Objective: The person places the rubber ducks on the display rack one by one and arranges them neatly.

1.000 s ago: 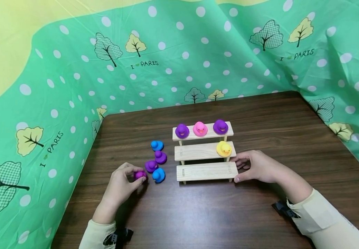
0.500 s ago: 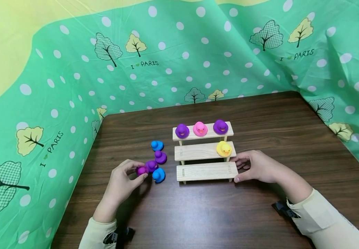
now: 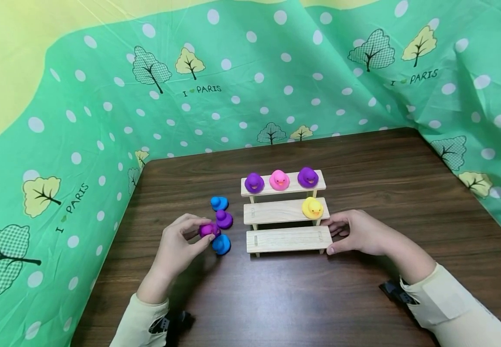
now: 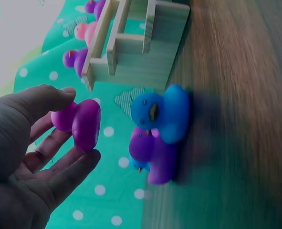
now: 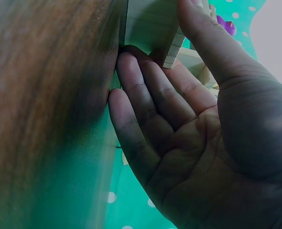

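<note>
My left hand (image 3: 176,248) pinches a magenta rubber duck (image 4: 86,125) between thumb and fingertips; in the left wrist view it is held off the table. In the head view this duck overlaps a purple duck behind it. Close by are a blue duck (image 3: 221,245), a purple duck (image 3: 224,220) and a farther blue duck (image 3: 219,203). My right hand (image 3: 358,233) holds the right end of a three-step wooden stand (image 3: 289,239), thumb at the lowest step's front corner and fingers around the end. Two purple ducks and a pink duck (image 3: 279,180) sit on the top step.
A yellow duck (image 3: 313,207) sits at the right of the middle step. The stand rests on a dark wood table (image 3: 276,299). A green polka-dot cloth (image 3: 250,86) hangs behind and beside the table.
My left hand has moved right and slightly away from me with the magenta duck, which now overlaps the purple duck beside the front blue one. The right hand and stand have stayed put.
</note>
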Demonstrator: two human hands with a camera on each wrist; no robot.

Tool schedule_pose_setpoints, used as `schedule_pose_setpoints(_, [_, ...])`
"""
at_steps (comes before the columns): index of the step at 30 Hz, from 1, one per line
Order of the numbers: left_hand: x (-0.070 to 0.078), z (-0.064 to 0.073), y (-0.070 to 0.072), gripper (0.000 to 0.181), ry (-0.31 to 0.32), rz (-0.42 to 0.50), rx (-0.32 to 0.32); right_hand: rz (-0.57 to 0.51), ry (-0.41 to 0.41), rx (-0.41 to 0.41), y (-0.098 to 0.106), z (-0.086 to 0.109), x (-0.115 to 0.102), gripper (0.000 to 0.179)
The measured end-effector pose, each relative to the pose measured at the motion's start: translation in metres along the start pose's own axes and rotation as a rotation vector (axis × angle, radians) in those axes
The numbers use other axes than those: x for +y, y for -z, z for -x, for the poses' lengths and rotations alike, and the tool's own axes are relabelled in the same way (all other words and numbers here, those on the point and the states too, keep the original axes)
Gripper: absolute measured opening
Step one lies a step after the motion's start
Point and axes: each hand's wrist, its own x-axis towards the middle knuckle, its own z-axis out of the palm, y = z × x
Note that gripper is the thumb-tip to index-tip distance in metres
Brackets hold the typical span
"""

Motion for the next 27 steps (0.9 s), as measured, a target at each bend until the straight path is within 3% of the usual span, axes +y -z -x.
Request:
schedule_pose_setpoints(9, [0.042,-0.013,-0.013,0.03,-0.047,0.052,-0.037,-0.006,0.021,0.0,0.001,0.001,-0.001,0.059])
schedule_pose_setpoints(17, [0.033,-0.027,-0.029,0.031,-0.14,0.073,-0.066,0.003,0.011,0.001,0.0,0.001,0.0,0.06])
schedule_pose_setpoints(27, [0.036,-0.04,-0.045,0.028,-0.203,0.079,-0.058,0.001,0.002,0.003,0.0,0.0,0.0,0.06])
